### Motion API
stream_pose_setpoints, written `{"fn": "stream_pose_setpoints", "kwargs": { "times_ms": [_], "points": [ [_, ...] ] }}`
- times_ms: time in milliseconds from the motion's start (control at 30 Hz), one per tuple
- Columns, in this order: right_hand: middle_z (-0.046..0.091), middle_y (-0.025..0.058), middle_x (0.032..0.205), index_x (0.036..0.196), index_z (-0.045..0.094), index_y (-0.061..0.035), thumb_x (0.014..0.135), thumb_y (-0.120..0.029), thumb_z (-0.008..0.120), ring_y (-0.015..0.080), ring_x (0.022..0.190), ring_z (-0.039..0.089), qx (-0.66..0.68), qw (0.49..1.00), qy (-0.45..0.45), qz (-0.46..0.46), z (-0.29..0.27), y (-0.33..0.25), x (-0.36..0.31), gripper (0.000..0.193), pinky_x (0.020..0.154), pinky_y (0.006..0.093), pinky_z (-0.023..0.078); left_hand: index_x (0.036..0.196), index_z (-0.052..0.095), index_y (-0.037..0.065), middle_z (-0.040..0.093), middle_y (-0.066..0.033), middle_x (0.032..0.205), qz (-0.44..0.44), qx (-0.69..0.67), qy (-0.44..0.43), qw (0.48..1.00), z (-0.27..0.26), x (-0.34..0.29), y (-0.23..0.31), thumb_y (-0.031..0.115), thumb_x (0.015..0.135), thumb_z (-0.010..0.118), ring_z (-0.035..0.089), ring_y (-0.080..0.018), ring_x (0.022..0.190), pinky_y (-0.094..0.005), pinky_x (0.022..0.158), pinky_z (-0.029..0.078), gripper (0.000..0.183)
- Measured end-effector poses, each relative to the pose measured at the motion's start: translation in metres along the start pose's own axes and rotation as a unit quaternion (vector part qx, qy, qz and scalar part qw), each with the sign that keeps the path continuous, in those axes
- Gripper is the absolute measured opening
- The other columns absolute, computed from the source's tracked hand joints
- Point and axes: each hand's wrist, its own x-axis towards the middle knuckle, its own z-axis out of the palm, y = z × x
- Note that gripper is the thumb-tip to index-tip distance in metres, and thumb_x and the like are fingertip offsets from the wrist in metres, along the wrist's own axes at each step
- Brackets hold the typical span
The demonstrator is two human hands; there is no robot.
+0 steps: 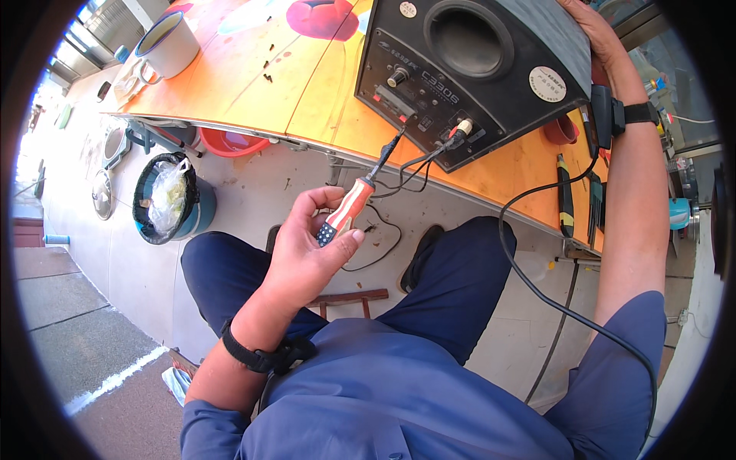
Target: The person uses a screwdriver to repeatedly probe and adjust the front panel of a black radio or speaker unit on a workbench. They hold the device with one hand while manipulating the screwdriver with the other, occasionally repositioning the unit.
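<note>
My left hand [303, 241] is closed around the handle of a screwdriver [354, 201] with a red, white and blue stars-and-stripes pattern. Its dark shaft points up and right, the tip close to the lower edge of the speaker's control panel; whether it touches cannot be made out. The black speaker box [529, 119] stands at the table's near edge, with a round port, a knob and sockets facing me. Plugs [461, 131] with black leads sit in the panel. My right hand [596, 32] holds the speaker's upper right edge, its fingertips partly cut off by the frame.
On the orange table [253, 92] are an enamel mug [167, 44], several small dark screws [268, 65] and a utility knife [565, 195]. Below stand a lined bin [175, 198] and a red basin [230, 142]. A black cable [529, 284] hangs along my right arm.
</note>
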Motion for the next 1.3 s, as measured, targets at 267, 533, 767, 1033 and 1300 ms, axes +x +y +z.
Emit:
{"fn": "stream_pose_setpoints", "kwargs": {
  "times_ms": [267,533,767,1033,1300],
  "points": [
    [0.074,0.0015,0.109,0.119,0.072,-0.0060,0.102,-0.035,0.067,0.0104,0.094,0.069,0.013,1.000,0.005,-0.010,0.007,-0.006,-0.007,0.034,0.083,0.0272,0.054,0.127,0.059,0.001,0.063,-0.0161,0.101,0.298,0.453,0.093,0.835,0.007,0.003,-0.010,0.006,0.090,0.071,0.066,-0.0325,0.076,-0.0352,0.062,0.053,0.039],
    [0.074,0.0009,0.108,0.119,0.073,-0.0060,0.102,-0.034,0.066,0.0104,0.093,0.069,0.011,1.000,0.001,-0.011,0.006,-0.006,-0.008,0.033,0.083,0.0270,0.054,0.128,0.058,-0.002,0.067,-0.0149,0.104,-0.202,-0.315,-0.043,0.926,-0.003,0.008,0.011,0.015,0.101,0.059,0.069,-0.0186,0.082,-0.0235,0.054,0.054,0.032],
    [0.074,0.0006,0.106,0.118,0.073,-0.0057,0.103,-0.033,0.066,0.0097,0.092,0.069,0.022,1.000,0.002,-0.014,0.003,-0.002,-0.004,0.032,0.081,0.0266,0.054,0.124,0.051,0.002,0.058,-0.0083,0.108,-0.121,-0.190,0.008,0.974,-0.002,0.007,0.009,0.007,0.088,0.070,0.062,-0.0141,0.089,-0.0277,0.069,0.056,0.041],
    [0.074,0.0006,0.105,0.117,0.073,-0.0053,0.102,-0.033,0.067,0.0095,0.091,0.069,0.021,1.000,-0.002,-0.005,-0.001,0.001,0.001,0.032,0.081,0.0267,0.054,0.120,0.056,0.002,0.062,-0.0104,0.109,0.112,0.098,0.090,0.985,-0.005,-0.005,-0.005,0.001,0.091,0.070,0.064,-0.0220,0.093,-0.0331,0.075,0.056,0.033],
    [0.074,0.0000,0.105,0.117,0.073,-0.0063,0.102,-0.035,0.067,0.0097,0.091,0.069,-0.004,1.000,0.006,-0.014,0.003,-0.001,-0.004,0.033,0.081,0.0264,0.054,0.117,0.062,0.001,0.064,-0.0172,0.109,0.375,0.415,0.103,0.823,0.000,0.003,-0.019,-0.001,0.092,0.068,0.065,-0.0325,0.090,-0.0389,0.072,0.055,0.025]
  ]
}}
